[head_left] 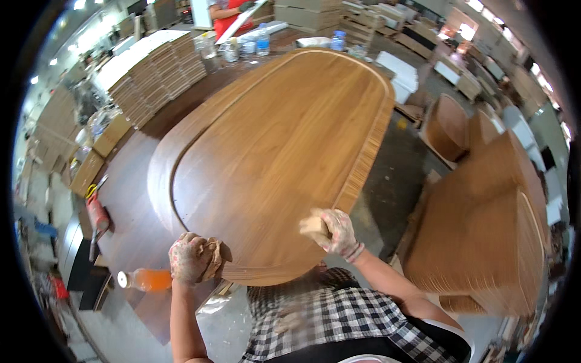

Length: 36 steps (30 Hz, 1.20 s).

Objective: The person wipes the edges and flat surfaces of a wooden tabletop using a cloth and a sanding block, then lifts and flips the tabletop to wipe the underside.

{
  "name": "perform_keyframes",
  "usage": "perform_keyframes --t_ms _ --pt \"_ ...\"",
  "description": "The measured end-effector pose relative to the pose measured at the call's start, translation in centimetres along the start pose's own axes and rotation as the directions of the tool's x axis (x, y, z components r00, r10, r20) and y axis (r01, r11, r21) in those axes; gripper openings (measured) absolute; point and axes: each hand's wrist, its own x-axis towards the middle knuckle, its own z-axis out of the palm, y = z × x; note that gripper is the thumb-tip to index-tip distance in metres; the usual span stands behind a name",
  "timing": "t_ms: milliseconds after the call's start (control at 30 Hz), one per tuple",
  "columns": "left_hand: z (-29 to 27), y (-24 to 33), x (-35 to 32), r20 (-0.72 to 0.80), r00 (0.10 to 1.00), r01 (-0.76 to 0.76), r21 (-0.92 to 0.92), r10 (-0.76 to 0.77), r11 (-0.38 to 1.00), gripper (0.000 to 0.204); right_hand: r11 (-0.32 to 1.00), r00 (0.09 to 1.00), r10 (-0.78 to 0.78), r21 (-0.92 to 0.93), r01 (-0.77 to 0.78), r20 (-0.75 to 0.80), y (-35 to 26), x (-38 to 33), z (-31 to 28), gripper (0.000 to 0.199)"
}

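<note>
A large oval wood-grain panel (278,145), with a groove along its left side and a ribbed right edge, lies on a dark brown table (130,181). My left hand (189,257), in a patterned light glove, is closed around a crumpled brown cloth or paper (210,259) at the panel's near left edge. My right hand (340,233), gloved alike, grips a small tan block (315,227) by the near right edge of the panel. The block's underside is hidden, and its exact kind is unclear.
A bottle of orange liquid (151,279) lies left of my left hand. Beyond it is a red-handled tool (97,215). Clear bottles (262,42) and stacked boards (154,75) stand at the back. Curved brown panels (478,218) stand right. A person in red (233,21) holds a white strip.
</note>
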Motion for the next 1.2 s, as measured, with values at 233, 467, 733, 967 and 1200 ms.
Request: perform_keyframes --t_ms 233,467,733,967,1200 --pt "-0.1 2.3 -3.5 -0.028 1.000 0.000 0.042 0.001 0.999 0.014 0.993 0.979 -0.090 -0.056 0.102 0.181 1.5 -3.2 -1.5 0.061" --pt "0.2 7.1 -8.7 -0.140 0.983 0.131 0.069 -0.121 0.989 0.018 0.972 0.970 -0.185 0.175 0.157 0.156 1.4 -4.3 -3.6 0.059" --pt "0.4 8.6 -11.8 -0.136 0.961 0.223 -0.126 -0.240 0.967 0.013 0.924 0.990 0.039 0.374 -0.086 0.133 1.7 -3.4 -5.0 0.049" --pt "-1.3 -1.5 -3.3 -0.302 0.892 0.397 0.167 -0.336 0.903 0.034 0.962 0.953 0.271 0.083 -0.262 -0.134 -4.1 -8.9 -5.1 0.045" --pt "-2.0 -6.3 4.4 0.080 0.735 0.655 0.175 -0.674 0.735 0.051 0.998 0.998 0.058 0.001 -0.058 -0.021 -11.9 -9.5 -2.2 0.038"
